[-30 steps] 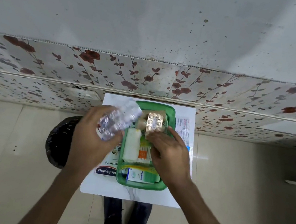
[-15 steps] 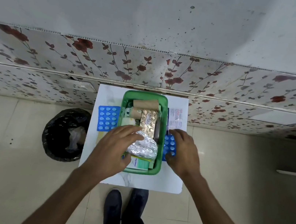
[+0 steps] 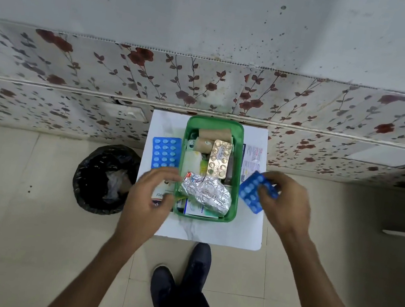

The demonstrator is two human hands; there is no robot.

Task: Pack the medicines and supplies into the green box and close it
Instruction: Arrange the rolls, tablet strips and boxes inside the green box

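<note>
Right hand (image 3: 284,205) gripping blue blister pack (image 3: 252,193) just right of green box (image 3: 236,184), lidless on tabletop (image 3: 211,231). Left hand (image 3: 148,199) hovering open-fingered beside foil strip (image 3: 206,192).

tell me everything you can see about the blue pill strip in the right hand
The blue blister strip is a flat rectangular card with rows of round, pale blue tablets showing. It looks like foil-backed plastic. It is tilted, lifted just right of the green box, over the white table. The right hand pinches its far edge, fingers covering part of it.
</note>
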